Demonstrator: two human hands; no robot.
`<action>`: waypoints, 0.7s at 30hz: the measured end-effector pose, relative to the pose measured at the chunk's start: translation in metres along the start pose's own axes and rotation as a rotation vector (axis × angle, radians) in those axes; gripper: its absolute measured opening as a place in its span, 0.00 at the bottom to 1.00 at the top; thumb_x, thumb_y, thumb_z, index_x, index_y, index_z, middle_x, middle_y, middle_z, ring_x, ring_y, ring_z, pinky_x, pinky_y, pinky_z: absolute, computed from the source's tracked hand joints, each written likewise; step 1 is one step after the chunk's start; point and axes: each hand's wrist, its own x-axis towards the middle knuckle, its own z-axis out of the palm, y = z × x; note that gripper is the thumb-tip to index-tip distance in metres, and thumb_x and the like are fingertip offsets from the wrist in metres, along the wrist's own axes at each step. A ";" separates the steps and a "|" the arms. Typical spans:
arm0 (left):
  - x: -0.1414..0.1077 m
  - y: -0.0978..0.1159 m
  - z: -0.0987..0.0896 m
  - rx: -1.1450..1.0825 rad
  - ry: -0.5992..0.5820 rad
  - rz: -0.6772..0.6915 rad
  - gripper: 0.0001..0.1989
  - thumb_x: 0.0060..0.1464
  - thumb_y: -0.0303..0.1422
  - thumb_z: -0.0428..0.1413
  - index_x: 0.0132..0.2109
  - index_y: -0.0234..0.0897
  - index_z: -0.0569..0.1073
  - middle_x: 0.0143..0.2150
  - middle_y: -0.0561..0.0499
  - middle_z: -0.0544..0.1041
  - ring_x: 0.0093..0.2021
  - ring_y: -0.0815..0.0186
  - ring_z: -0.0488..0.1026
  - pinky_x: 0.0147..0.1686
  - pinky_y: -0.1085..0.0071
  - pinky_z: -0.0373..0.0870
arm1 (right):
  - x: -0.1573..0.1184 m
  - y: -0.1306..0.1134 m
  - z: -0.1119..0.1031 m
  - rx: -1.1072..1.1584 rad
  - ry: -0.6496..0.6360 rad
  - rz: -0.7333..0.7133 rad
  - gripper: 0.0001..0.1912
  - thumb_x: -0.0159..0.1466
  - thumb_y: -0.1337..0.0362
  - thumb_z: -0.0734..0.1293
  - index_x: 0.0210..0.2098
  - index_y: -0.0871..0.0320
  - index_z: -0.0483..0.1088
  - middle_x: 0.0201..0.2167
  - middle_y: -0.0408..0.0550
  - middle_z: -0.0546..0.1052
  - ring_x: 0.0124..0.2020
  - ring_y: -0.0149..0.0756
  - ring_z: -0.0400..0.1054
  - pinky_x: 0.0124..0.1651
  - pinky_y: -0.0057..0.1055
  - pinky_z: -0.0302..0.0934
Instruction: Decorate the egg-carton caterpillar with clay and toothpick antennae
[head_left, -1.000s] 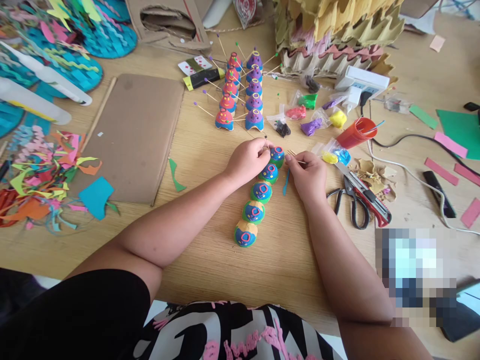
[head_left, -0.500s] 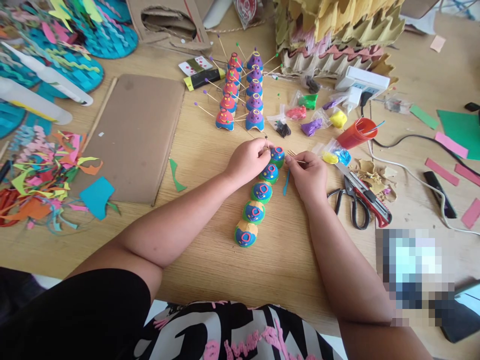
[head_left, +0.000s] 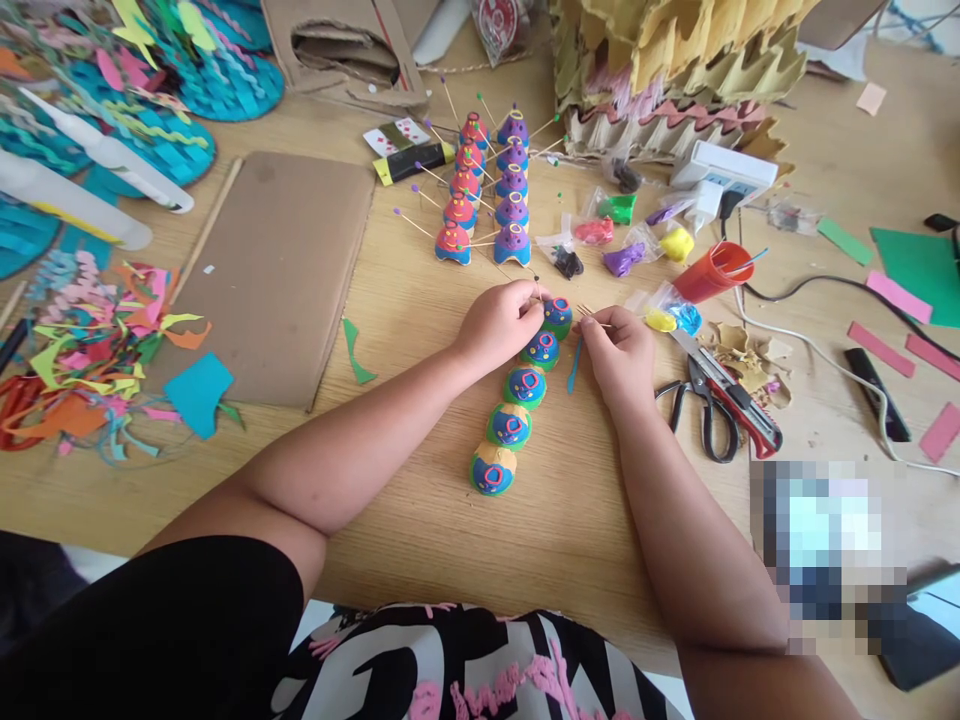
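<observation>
A row of blue and green domed figures (head_left: 524, 386) with pink rings runs from the table's middle up between my hands. My left hand (head_left: 504, 322) is closed beside the farthest dome, pinching a thin stick with a dark tip. On the other side of that dome, my right hand (head_left: 616, 345) is closed on several thin wooden sticks (head_left: 587, 314). A narrow blue strip (head_left: 574, 366) lies just left of my right hand. Beyond my hands stand red figures (head_left: 459, 210) and purple figures (head_left: 512, 209), with ball-tipped sticks poking out.
Cardboard (head_left: 270, 270) and paper scraps (head_left: 112, 350) lie left. Toward the right are clay bags (head_left: 624, 258), an orange cup (head_left: 709, 275), scissors (head_left: 720, 425), a red cutter (head_left: 739, 400) and a power strip (head_left: 724, 167). Egg trays (head_left: 675, 60) are stacked at the back.
The whole view has shifted slightly, moving most objects a little right and down. Both hands keep nearly the same pose beside the farthest dome.
</observation>
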 end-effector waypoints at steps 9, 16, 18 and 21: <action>0.001 0.000 0.000 -0.020 -0.014 -0.001 0.15 0.60 0.27 0.54 0.49 0.33 0.82 0.33 0.49 0.83 0.32 0.66 0.76 0.35 0.70 0.69 | 0.001 0.004 0.002 0.052 -0.014 0.008 0.07 0.59 0.59 0.69 0.30 0.55 0.71 0.23 0.41 0.73 0.23 0.28 0.59 0.28 0.28 0.52; 0.000 0.002 -0.001 -0.025 -0.013 -0.003 0.15 0.60 0.27 0.54 0.48 0.35 0.82 0.32 0.51 0.83 0.31 0.67 0.75 0.33 0.72 0.67 | 0.001 0.003 0.004 0.094 0.008 0.025 0.04 0.59 0.62 0.69 0.31 0.56 0.71 0.24 0.41 0.73 0.24 0.29 0.63 0.28 0.28 0.53; 0.000 0.001 0.000 -0.025 -0.012 0.002 0.14 0.60 0.27 0.54 0.48 0.35 0.82 0.31 0.51 0.82 0.31 0.67 0.74 0.33 0.72 0.67 | 0.001 0.003 0.004 0.112 0.014 0.028 0.04 0.59 0.63 0.69 0.31 0.56 0.70 0.24 0.40 0.73 0.24 0.29 0.63 0.28 0.28 0.52; 0.000 0.001 0.000 -0.030 -0.012 0.004 0.14 0.60 0.27 0.54 0.48 0.34 0.82 0.32 0.51 0.82 0.31 0.67 0.74 0.33 0.72 0.66 | 0.002 0.002 0.004 0.117 0.018 0.034 0.04 0.58 0.64 0.70 0.31 0.55 0.70 0.23 0.39 0.73 0.23 0.27 0.61 0.27 0.28 0.52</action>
